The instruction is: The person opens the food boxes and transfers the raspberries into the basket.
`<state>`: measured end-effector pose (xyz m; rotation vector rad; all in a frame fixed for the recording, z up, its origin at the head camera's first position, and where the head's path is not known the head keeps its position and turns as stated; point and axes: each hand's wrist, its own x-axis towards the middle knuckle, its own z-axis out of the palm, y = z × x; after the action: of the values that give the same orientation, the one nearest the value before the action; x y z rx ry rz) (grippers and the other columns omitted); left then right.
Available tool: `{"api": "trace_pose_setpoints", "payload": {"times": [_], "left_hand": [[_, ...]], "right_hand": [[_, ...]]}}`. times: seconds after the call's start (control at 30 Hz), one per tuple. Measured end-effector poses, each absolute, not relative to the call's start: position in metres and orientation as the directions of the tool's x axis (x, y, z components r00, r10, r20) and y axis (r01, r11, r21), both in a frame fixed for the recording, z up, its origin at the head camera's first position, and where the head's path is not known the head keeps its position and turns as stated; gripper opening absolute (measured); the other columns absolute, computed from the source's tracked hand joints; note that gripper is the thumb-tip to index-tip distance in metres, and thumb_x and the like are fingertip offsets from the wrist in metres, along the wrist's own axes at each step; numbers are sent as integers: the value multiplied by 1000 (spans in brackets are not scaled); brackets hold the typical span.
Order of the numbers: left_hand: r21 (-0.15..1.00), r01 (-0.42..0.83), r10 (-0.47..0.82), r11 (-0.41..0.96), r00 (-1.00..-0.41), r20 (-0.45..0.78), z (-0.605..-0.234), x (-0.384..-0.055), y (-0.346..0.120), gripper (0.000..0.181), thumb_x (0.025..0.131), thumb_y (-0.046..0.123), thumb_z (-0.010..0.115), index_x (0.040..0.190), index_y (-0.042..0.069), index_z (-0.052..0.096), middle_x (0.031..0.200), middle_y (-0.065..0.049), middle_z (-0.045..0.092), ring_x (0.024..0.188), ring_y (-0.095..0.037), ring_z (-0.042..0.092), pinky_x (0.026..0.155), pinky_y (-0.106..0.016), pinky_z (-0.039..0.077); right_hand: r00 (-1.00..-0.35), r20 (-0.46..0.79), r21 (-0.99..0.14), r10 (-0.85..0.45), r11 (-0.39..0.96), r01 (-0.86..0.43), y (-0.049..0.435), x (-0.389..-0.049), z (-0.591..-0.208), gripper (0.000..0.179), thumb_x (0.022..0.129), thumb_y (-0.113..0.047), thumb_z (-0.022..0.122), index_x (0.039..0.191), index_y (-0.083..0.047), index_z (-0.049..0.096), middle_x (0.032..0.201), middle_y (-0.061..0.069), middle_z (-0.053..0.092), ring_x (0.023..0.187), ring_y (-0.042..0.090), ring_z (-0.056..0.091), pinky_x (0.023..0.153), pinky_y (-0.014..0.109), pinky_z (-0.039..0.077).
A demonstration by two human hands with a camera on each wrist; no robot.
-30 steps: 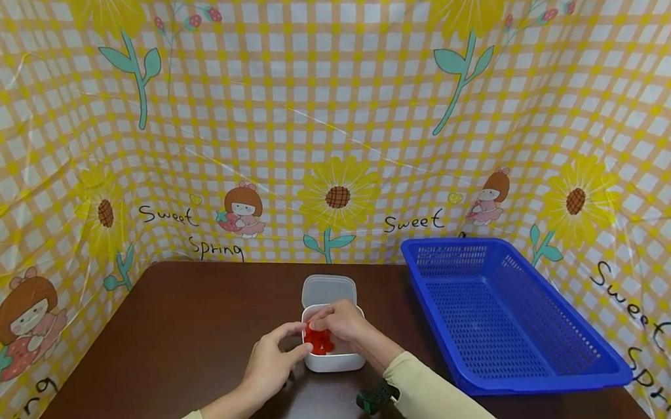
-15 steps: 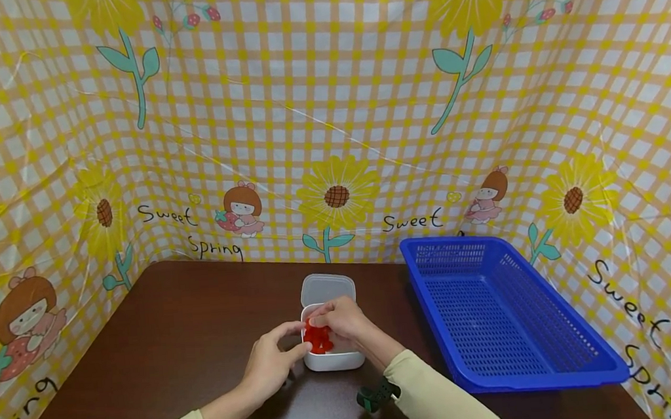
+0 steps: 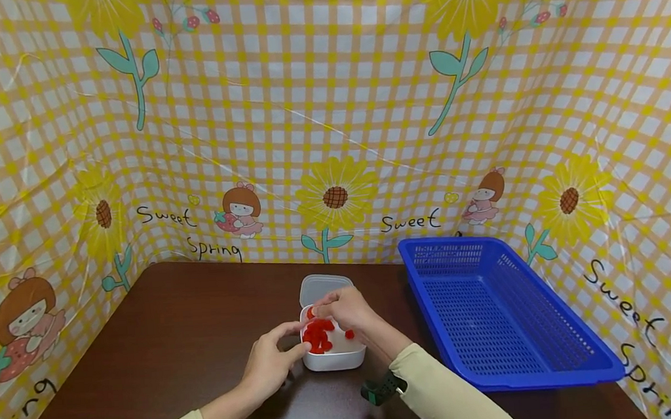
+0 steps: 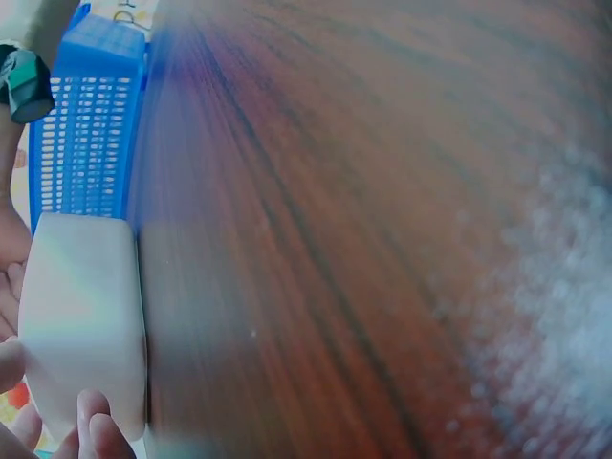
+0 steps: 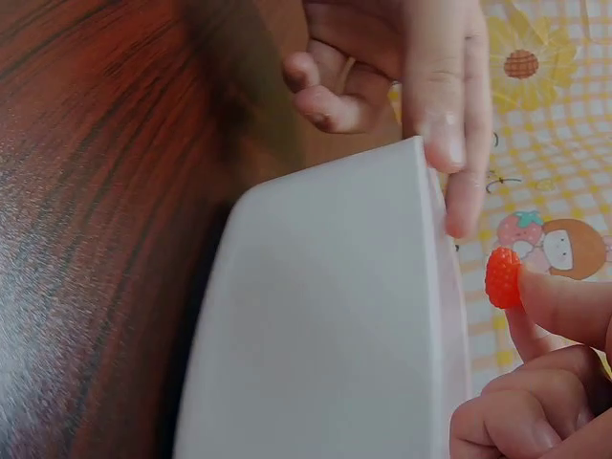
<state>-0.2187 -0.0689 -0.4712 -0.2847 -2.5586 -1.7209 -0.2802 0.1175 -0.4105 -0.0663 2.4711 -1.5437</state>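
A white plastic box stands on the dark brown table, its translucent lid tipped back on the far side. Red raspberries lie heaped in its left part, and a single raspberry sits apart on the right. My left hand holds the box at its left side, thumb and forefinger at the rim. Above the far left corner, my right hand pinches one raspberry between thumb and finger. In the left wrist view the box's wall hides most of what is inside.
To the right of the box stands a large blue plastic basket with perforated walls. A checked cloth with sunflowers walls in the back and both sides. The dark wooden table reaches left of the hands.
My right hand has risen slightly, lifting a raspberry off the heap. The lone raspberry at the box's right now shows. My left hand stays at the box.
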Motion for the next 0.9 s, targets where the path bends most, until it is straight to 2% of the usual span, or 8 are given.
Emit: {"api": "trace_pose_setpoints", "payload": {"times": [0.07, 0.2, 0.27, 0.37, 0.57, 0.7, 0.9], "left_hand": [[913, 180, 127, 366, -982, 142, -471, -218, -69, 42, 88, 29, 78, 127, 17, 67, 119, -9, 69, 56, -19, 60, 45, -29, 46], [912, 179, 126, 369, -982, 142, -472, -218, -69, 42, 88, 30, 78, 127, 17, 67, 120, -10, 69, 56, -21, 61, 47, -29, 46], [912, 176, 125, 371, -982, 139, -473, -218, -69, 43, 88, 31, 78, 127, 17, 67, 120, -10, 69, 56, -20, 60, 47, -29, 46], [911, 172, 122, 374, -983, 136, -472, -218, -69, 43, 88, 31, 78, 127, 17, 67, 119, -9, 69, 56, -21, 60, 47, -29, 47], [912, 172, 116, 372, -984, 139, -470, -218, -68, 43, 88, 29, 78, 127, 16, 68, 119, -8, 69, 55, -20, 60, 47, -28, 47], [910, 169, 111, 379, -984, 136, -470, -218, -68, 42, 88, 28, 78, 127, 16, 68, 119, -8, 69, 56, -18, 60, 48, -28, 47], [908, 169, 106, 385, -985, 138, -472, -218, -68, 41, 88, 29, 78, 126, 18, 68, 119, -7, 69, 56, -16, 60, 50, -26, 47]], "right_hand": [[-972, -167, -900, -163, 429, 82, 119, -280, -406, 14, 90, -14, 72, 97, -3, 78, 72, 5, 62, 43, 11, 27, 41, 21, 26], [-973, -166, -901, -160, 425, 84, 122, -280, -399, 14, 90, -14, 72, 95, -4, 79, 67, -1, 60, 42, 11, 26, 41, 20, 26], [-973, -170, -901, -155, 425, 89, 124, -279, -394, 14, 90, -15, 73, 96, -5, 79, 57, -3, 50, 42, 12, 26, 41, 21, 25], [-975, -167, -900, -146, 427, 90, 127, -277, -386, 14, 89, -16, 74, 95, -5, 80, 52, -3, 40, 42, 12, 26, 41, 21, 25], [-979, -142, -910, -149, 408, 70, 131, -275, -372, 11, 88, -13, 75, 92, -5, 80, 63, 1, 58, 41, 11, 25, 40, 21, 23], [-981, -141, -903, -136, 423, 71, 134, -274, -364, 11, 89, -16, 75, 91, -7, 80, 67, 1, 63, 41, 12, 26, 40, 22, 23], [-984, -113, -909, -138, 413, 46, 142, -273, -347, 12, 89, -16, 76, 91, -5, 79, 51, -5, 42, 40, 11, 22, 41, 23, 20]]}}
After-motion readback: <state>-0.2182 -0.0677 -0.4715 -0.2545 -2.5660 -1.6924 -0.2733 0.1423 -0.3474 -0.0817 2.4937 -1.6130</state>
